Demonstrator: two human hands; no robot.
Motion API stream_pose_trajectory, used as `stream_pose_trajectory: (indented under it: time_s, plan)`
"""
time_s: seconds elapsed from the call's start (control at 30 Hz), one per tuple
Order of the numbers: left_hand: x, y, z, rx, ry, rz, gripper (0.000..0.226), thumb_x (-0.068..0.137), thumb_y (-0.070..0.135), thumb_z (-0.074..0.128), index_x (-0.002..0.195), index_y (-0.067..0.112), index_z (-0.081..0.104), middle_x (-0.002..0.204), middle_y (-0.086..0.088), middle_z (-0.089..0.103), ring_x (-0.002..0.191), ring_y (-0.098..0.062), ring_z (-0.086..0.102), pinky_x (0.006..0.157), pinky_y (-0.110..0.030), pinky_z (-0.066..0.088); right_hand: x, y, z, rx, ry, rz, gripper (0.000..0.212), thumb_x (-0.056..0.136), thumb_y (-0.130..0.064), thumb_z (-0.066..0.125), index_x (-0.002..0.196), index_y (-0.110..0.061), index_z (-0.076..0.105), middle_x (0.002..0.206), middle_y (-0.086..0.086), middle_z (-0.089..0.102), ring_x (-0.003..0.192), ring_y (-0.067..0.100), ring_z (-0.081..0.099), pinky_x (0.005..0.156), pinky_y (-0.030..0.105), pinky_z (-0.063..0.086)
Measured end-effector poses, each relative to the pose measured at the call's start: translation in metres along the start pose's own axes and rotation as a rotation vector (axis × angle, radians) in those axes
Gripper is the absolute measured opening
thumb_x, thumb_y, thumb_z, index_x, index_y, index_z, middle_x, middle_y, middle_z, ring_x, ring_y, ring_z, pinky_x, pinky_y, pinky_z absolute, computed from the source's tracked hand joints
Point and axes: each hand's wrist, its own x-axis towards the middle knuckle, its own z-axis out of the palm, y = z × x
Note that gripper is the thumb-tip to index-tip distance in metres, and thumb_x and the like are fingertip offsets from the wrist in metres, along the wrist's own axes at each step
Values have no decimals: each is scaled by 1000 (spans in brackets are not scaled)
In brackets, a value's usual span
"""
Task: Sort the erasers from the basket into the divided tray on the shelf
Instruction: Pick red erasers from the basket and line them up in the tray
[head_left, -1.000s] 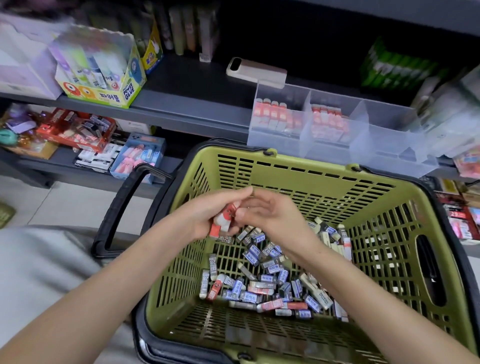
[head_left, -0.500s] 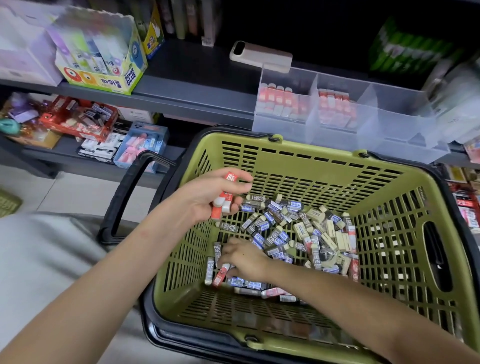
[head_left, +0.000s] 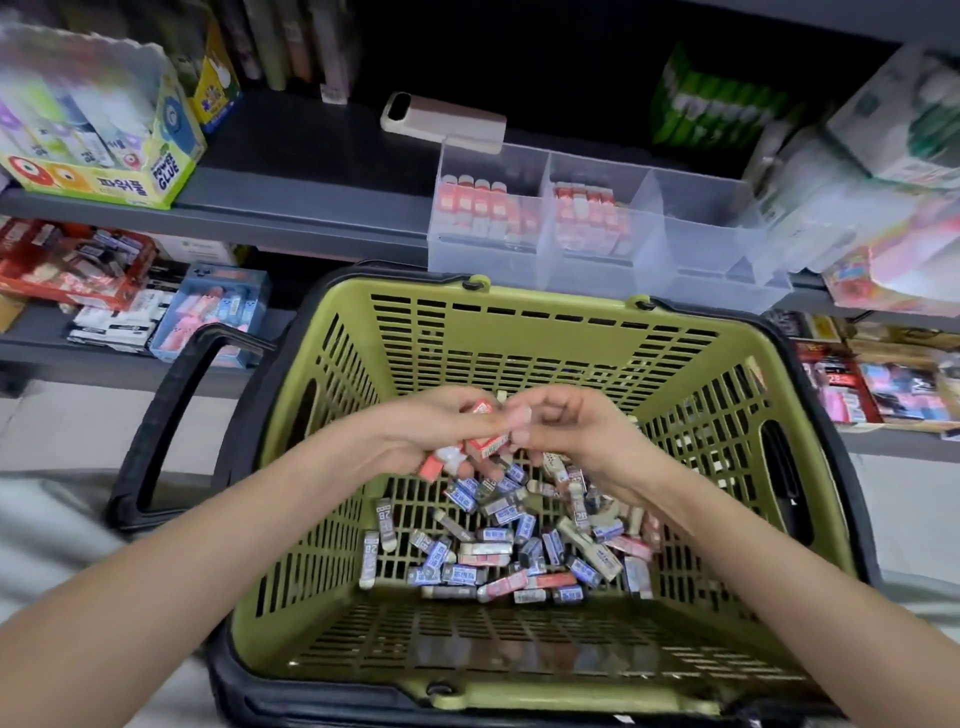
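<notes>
Starting on your left, your left grip (head_left: 431, 434) hangs above the basket (head_left: 519, 353) with its fingers curled round a small bundle of red erasers (head_left: 485, 447), the same bundle it held half a second ago. The real change is your right grip (head_left: 571, 436). Half a second ago it was down in the pile, digging, and now it has come up to meet the left one fingertip to fingertip. Its fingers are curled, but blur hides whether they pinch an eraser or have already let one go, so I cannot tell. My reading is that you are passing one more red eraser into the bundle, gathering a handful before a trip to the shelf. Under your hands the pile (head_left: 509, 551) lies on the basket floor, mostly blue-labelled with a few red and cream ones, so a good deal of sorting remains. Further right and up, the tray (head_left: 691, 260) sits on the shelf (head_left: 311, 208) just behind the basket's far rim, well apart from both hands. Its left and middle compartments hold rows of red-and-white erasers. The bundle has yet to be carried up there.
</notes>
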Motion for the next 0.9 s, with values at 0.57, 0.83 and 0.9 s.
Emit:
stream_pose_trajectory:
  time_s: [0.57,0.83,0.9]
  plan:
    - [91,-51,29,-356,251,-37,24,78,1,72,99,10,62,83,-14,67,65,-24,70,54,-32,56,2,93,-69,-794,714,416,29,94,-30,53,78,-7,62,56,-1,56,39,4,50,37,18,38]
    - [101,-64,29,-420,174,-26,39,62,11,78,99,12,66,73,-10,74,71,-28,71,55,-33,57,-9,96,-107,-912,915,498,29,93,-29,55,104,-3,58,85,10,66,73,21,63,60,29,50]
    - [101,-65,26,-424,180,-23,39,60,12,78,97,12,67,74,-10,74,70,-29,71,54,-33,57,-5,94,-109,-857,870,499,39,88,-39,61,100,-2,59,80,11,66,67,21,59,57,29,47]
